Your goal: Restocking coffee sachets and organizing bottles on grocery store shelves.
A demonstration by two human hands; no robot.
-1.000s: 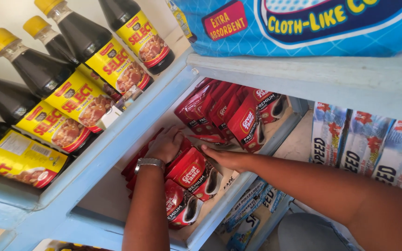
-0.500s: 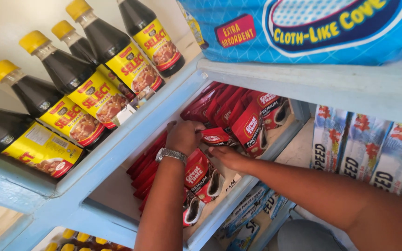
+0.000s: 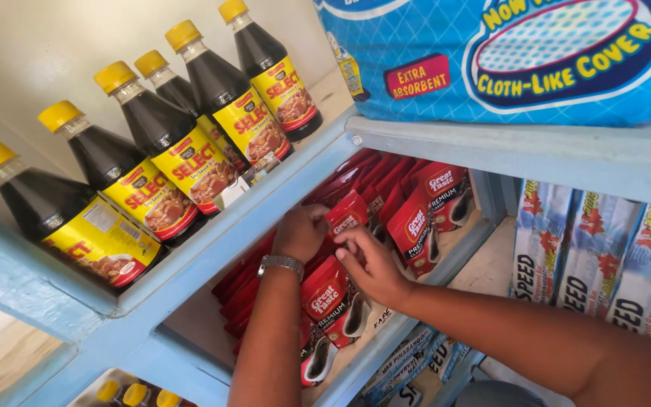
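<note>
Since half a second ago both hands are sitting a little higher along the row, and the red sachet between them is now standing more upright than it was. The left hand, with a metal watch on its wrist, is curling its fingers around the left edge of the red sachet, pinching it. The right hand is coming in from the lower right, its fingers bent and pressed together against the lower edge of the same sachet, thumb tucked underneath. The sachet is being held just above the middle of the row, touching the packs around it.

Below the hands, more red sachets are lying overlapped toward the front of the light blue shelf. Behind the hands, further red packs are standing tilted toward the back of the compartment.

On the shelf level to the left, dark sauce bottles with yellow caps and yellow labels are standing in a line, leaning with the tilt of the view. Above the compartment a large blue soft package is resting on the upper board. To the right, in the neighbouring compartment, white and blue packets are standing side by side. Under the shelf edge, blue striped packs are showing partly
</note>
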